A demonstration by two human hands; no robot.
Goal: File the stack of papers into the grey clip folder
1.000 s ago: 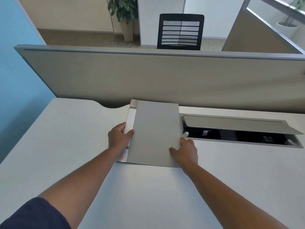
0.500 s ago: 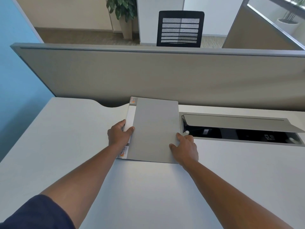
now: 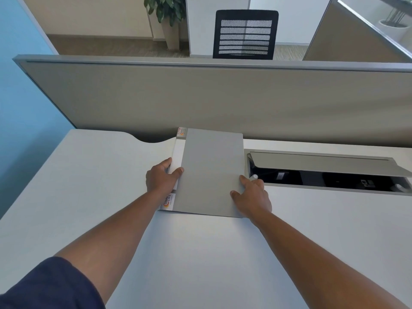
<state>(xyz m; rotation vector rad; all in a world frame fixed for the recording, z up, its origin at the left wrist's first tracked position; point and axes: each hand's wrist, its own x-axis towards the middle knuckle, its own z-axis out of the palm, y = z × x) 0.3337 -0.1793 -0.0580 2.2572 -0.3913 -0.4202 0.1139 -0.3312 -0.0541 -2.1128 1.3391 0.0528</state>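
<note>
The grey clip folder [image 3: 211, 170] lies closed and flat on the white desk [image 3: 100, 186], its far end near the partition. A white spine strip with an orange logo runs along its left side. My left hand [image 3: 161, 178] grips that spine edge, thumb on top of the cover. My right hand [image 3: 252, 195] holds the folder's near right corner, fingers spread on the cover and its edge. No loose papers show; whatever is inside the folder is hidden.
A grey partition [image 3: 223, 97] walls off the desk's far side. Right of the folder is an open cable tray [image 3: 323, 179] with its lid [image 3: 323, 163] raised. A black mesh chair [image 3: 245, 34] and a potted plant [image 3: 167, 14] stand beyond.
The folder has slid slightly away from me toward the partition, with both hands staying on it. My right fingers have shifted a little along the right edge.
</note>
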